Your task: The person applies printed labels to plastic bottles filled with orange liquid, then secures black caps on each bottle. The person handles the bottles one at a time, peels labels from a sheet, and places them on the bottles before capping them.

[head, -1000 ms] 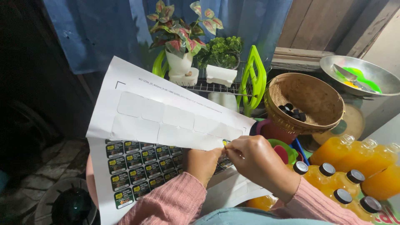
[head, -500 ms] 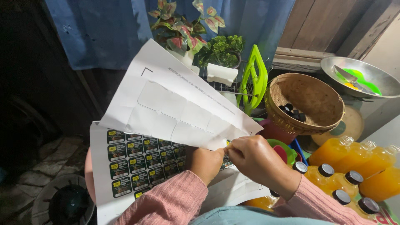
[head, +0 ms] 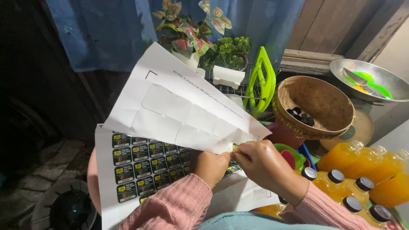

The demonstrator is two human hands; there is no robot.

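Head view: left hand (head: 211, 166) and right hand (head: 264, 164), fingertips pinched together on one small label at the sticker sheet (head: 140, 168) edge; lifted backing paper (head: 183, 106) could tear, or the label crease; orange bottles (head: 362, 170) beyond.

The label sheet (head: 140, 170) lies across my lap, white, carrying rows of small dark rectangular labels with yellow marks. Its upper part (head: 179, 110) is folded up and back, showing blank die-cut outlines. One label (head: 233, 167) sits at the fold, pinched in my fingers.
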